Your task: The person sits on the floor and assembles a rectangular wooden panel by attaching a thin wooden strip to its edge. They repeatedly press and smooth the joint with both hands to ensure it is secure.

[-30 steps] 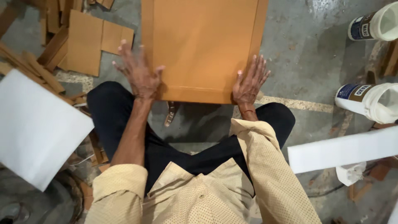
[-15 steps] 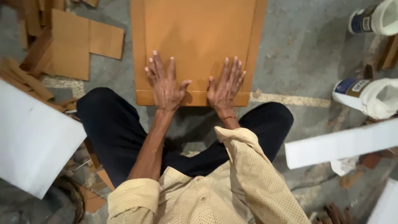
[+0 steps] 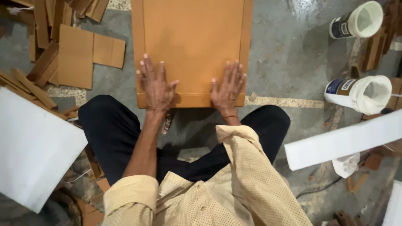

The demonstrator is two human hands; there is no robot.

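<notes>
Slid inward and forward since a second ago: left hand [image 3: 155, 86] and right hand [image 3: 227, 88], then spread at the board's outer corners, now pressed flat nearer its middle. Both open, fingers splayed, palms down, gripping nothing, resting on the near end of the orange-brown cardboard panel [image 3: 192, 37].

Nearest: cream dotted shirt [image 3: 217, 196], sleeves rolled, and dark trousers [image 3: 113, 129], knees spread either side of the panel's near edge. Lying flat on the grey concrete floor [image 3: 289, 58], that panel, with folded strips along its left, right and near edges; far end cut off by the top of the frame. Bare floor open to its right as far as the pale painted line [image 3: 289, 101]; narrower gap on its left.

Left side: large white sheet [image 3: 33, 146] tilted over a knee, partly out of frame. Beyond it, cut cardboard pieces [image 3: 83, 52] and narrow strips [image 3: 25, 83] scattered, some overlapping, well apart from the hands.

Right side: long white strip [image 3: 343, 140] slanting across, crumpled white scrap [image 3: 346, 164] under it. Farther off, two white plastic tubs lying on their sides, mouths toward the right: nearer tub [image 3: 360, 94] and farther tub [image 3: 358, 20], both showing white inside, contents hard to tell. Small dark object [image 3: 167, 121] under the left wrist, mostly in shadow, not identifiable.
</notes>
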